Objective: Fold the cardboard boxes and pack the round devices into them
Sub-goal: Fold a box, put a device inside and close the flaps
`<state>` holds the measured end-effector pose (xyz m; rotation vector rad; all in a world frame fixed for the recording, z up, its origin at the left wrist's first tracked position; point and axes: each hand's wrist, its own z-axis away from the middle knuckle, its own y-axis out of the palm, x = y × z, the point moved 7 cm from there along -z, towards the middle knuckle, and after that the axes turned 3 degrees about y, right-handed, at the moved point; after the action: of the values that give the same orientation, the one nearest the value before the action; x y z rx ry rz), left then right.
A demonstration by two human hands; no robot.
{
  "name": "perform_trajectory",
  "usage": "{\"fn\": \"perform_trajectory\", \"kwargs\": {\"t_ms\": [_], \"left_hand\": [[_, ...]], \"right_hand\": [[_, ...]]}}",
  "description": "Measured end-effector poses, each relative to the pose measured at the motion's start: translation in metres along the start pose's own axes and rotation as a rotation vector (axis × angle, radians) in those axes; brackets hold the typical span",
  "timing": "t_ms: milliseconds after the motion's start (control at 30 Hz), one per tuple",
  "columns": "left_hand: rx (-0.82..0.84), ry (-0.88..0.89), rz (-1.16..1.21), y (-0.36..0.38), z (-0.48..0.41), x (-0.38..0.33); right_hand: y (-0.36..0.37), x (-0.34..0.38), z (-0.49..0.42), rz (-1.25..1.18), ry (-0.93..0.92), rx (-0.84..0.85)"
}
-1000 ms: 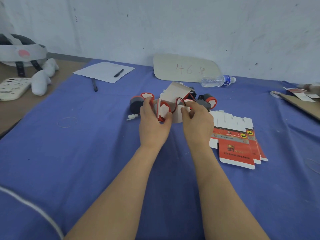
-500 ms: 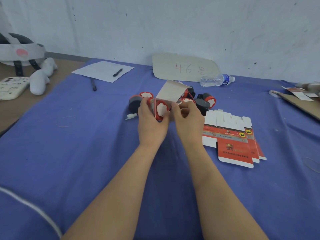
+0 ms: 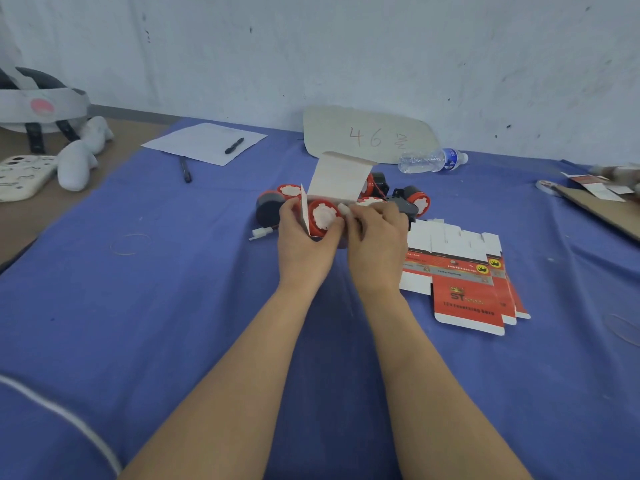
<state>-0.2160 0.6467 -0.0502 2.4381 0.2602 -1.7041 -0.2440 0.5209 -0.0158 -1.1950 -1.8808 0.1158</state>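
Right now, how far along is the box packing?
No finished box shows yet. The left hand and right hand hold one folded box, flap up, a round device at its open end. Left: closing it, then loose devices behind and flat boxes beside.

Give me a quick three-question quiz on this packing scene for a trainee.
1. True or false: the water bottle stands upright.
2. The flat box blanks lie: A) on top of the water bottle; B) on the blue cloth, right of the right hand; C) in the left hand.
3. What do both hands hold between them?
Key: 1 false, it lies on its side. 2 B. 3 A cardboard box, flap up, with a round device inside.
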Motion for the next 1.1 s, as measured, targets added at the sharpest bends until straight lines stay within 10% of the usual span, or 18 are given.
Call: {"fn": "perform_trajectory", "kwargs": {"t_ms": [467, 1100], "left_hand": [[0.106, 0.083, -0.096, 0.008, 0.006, -0.006], [0.103, 0.107, -0.015, 0.005, 0.003, -0.013]], "right_hand": [[0.004, -0.007, -0.007, 0.095, 0.111, 0.264], [-0.004, -0.026, -0.01, 0.065, 0.237, 0.084]]}}
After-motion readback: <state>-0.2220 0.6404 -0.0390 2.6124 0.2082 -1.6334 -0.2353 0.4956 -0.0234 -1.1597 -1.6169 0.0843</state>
